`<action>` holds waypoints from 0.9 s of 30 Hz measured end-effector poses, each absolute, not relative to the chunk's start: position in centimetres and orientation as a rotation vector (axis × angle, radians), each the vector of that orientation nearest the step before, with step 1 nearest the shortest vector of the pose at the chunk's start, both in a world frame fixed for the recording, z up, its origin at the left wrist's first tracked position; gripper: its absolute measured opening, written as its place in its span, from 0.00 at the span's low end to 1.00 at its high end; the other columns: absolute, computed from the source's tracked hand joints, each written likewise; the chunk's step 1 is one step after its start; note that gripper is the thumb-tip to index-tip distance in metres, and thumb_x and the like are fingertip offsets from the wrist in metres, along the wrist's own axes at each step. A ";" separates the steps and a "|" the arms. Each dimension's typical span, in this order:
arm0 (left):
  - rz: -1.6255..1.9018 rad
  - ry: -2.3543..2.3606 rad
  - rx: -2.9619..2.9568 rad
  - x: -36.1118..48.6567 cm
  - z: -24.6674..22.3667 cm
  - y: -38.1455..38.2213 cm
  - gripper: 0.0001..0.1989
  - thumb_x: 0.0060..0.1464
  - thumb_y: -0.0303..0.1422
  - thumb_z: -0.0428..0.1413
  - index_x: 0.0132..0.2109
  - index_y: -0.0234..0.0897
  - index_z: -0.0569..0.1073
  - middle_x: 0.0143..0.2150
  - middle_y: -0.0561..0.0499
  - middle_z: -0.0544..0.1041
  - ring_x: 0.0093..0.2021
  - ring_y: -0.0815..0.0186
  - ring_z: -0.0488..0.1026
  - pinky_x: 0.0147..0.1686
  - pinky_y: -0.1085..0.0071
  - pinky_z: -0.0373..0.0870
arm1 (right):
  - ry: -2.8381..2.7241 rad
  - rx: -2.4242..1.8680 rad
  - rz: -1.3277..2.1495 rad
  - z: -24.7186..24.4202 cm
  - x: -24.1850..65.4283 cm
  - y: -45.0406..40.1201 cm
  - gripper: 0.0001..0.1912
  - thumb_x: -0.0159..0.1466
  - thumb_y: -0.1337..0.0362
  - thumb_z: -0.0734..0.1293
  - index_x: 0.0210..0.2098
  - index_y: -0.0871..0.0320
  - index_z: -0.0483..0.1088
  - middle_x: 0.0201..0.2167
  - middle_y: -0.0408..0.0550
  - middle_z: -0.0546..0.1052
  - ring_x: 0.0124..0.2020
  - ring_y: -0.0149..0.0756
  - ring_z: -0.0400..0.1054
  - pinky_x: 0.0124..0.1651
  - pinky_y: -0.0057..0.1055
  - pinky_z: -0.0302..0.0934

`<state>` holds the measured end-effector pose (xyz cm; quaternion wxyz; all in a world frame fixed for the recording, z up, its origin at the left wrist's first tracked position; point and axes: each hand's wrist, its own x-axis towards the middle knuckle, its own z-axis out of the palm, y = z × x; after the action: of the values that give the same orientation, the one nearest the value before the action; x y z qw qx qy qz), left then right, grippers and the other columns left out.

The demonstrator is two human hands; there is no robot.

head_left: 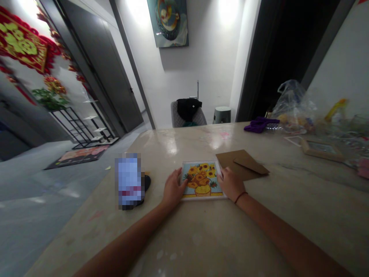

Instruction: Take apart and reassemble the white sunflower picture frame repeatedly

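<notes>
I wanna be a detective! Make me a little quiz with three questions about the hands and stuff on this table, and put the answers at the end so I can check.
1. Which arm wears the thin bracelet, the left or the right?
2. True or false: only the right hand touches the sunflower picture.
3. Fill in the colour: the envelope lying just to the right of the sunflower picture is ____.

Key:
1. The right.
2. False; the left hand touches it too, on the opposite side.
3. Brown.
</notes>
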<state>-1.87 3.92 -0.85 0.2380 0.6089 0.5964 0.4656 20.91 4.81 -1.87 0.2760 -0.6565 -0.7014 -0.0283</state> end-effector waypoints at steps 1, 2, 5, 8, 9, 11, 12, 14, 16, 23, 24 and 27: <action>1.311 1.580 1.613 -1.9 -0.8 4.0 0.20 0.41 0.31 0.59 0.46 0.38 0.70 0.51 0.44 0.72 0.56 0.55 0.63 0.57 0.59 0.55 | -1.863 -1.728 -0.002 -2.2 20.5 4.7 0.11 0.59 0.64 0.57 0.29 0.56 0.71 0.27 0.49 0.70 0.28 0.34 0.64 0.31 0.30 0.57; 1.348 1.515 1.548 -1.9 -0.9 4.0 0.21 0.42 0.31 0.59 0.47 0.38 0.69 0.52 0.44 0.71 0.55 0.56 0.65 0.54 0.60 0.60 | -1.816 -1.673 0.062 -2.5 20.3 4.7 0.11 0.59 0.65 0.57 0.32 0.56 0.71 0.28 0.49 0.70 0.28 0.34 0.64 0.32 0.30 0.58; 1.431 1.327 1.349 -1.8 -0.9 4.0 0.27 0.46 0.35 0.57 0.55 0.41 0.62 0.59 0.43 0.64 0.46 0.59 0.72 0.40 0.64 0.71 | -1.602 -1.450 0.197 -2.8 20.3 5.0 0.14 0.60 0.65 0.55 0.40 0.58 0.69 0.34 0.51 0.70 0.35 0.37 0.66 0.39 0.33 0.61; 1.426 1.299 1.191 -1.6 -0.7 4.0 0.30 0.47 0.37 0.58 0.57 0.40 0.59 0.57 0.41 0.66 0.38 0.62 0.75 0.31 0.68 0.73 | -1.469 -1.313 0.237 -2.6 20.4 5.2 0.16 0.60 0.64 0.55 0.43 0.58 0.68 0.38 0.53 0.70 0.40 0.39 0.66 0.44 0.37 0.62; 1.398 1.297 1.146 -1.6 -0.5 4.0 0.29 0.46 0.37 0.58 0.56 0.38 0.61 0.53 0.41 0.70 0.37 0.62 0.76 0.30 0.69 0.73 | -1.455 -1.293 0.231 -2.5 20.4 5.1 0.16 0.60 0.64 0.55 0.43 0.57 0.67 0.38 0.53 0.70 0.41 0.40 0.65 0.45 0.38 0.61; 1.319 1.236 1.071 -1.6 -0.3 4.0 0.28 0.46 0.38 0.59 0.54 0.36 0.64 0.44 0.43 0.77 0.35 0.62 0.76 0.30 0.69 0.73 | -1.433 -1.274 0.204 -2.3 20.3 5.1 0.16 0.60 0.64 0.54 0.44 0.56 0.67 0.39 0.52 0.70 0.43 0.40 0.64 0.48 0.40 0.60; 1.284 1.186 1.044 -1.7 -0.1 4.0 0.27 0.46 0.38 0.59 0.53 0.36 0.64 0.41 0.45 0.78 0.34 0.62 0.76 0.30 0.68 0.73 | -1.420 -1.269 0.193 -2.3 20.3 5.1 0.16 0.60 0.64 0.54 0.44 0.56 0.67 0.39 0.52 0.69 0.44 0.40 0.64 0.49 0.41 0.59; 1.256 1.088 0.995 -1.8 0.1 3.9 0.28 0.46 0.38 0.59 0.54 0.36 0.64 0.38 0.47 0.79 0.33 0.62 0.76 0.31 0.67 0.73 | -1.400 -1.265 0.195 -2.3 20.3 5.1 0.16 0.61 0.64 0.53 0.44 0.56 0.67 0.40 0.52 0.69 0.44 0.39 0.64 0.49 0.41 0.59; 1.256 1.024 0.946 -2.0 0.2 3.9 0.28 0.45 0.37 0.59 0.54 0.37 0.64 0.36 0.47 0.79 0.33 0.62 0.76 0.33 0.65 0.73 | -1.384 -1.265 0.236 -2.5 20.3 5.2 0.16 0.61 0.63 0.54 0.44 0.57 0.67 0.40 0.52 0.70 0.44 0.39 0.64 0.49 0.40 0.59; 1.266 0.954 0.846 -2.4 0.4 4.0 0.26 0.44 0.32 0.59 0.52 0.37 0.63 0.37 0.48 0.78 0.34 0.61 0.76 0.35 0.65 0.73 | -1.303 -1.214 0.606 -3.3 20.3 5.9 0.17 0.58 0.60 0.56 0.44 0.59 0.65 0.40 0.53 0.73 0.43 0.40 0.67 0.47 0.39 0.61; 1.261 0.944 0.841 -2.4 0.5 4.0 0.26 0.44 0.32 0.59 0.52 0.37 0.62 0.37 0.47 0.78 0.34 0.61 0.76 0.35 0.64 0.73 | -1.310 -1.214 0.620 -3.3 20.3 5.9 0.17 0.58 0.60 0.56 0.44 0.59 0.65 0.40 0.53 0.73 0.42 0.40 0.67 0.46 0.39 0.62; 1.243 0.941 0.836 -2.3 0.6 4.1 0.26 0.45 0.32 0.58 0.52 0.38 0.61 0.37 0.47 0.78 0.34 0.61 0.76 0.35 0.64 0.73 | -1.381 -1.268 0.430 -2.8 20.3 5.5 0.17 0.59 0.61 0.56 0.45 0.59 0.66 0.42 0.55 0.72 0.45 0.41 0.65 0.48 0.42 0.60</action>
<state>-2.34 4.09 0.63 0.6336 0.3656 0.4115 0.5436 20.30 5.55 -2.78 0.5722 -0.5406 -0.5888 0.1834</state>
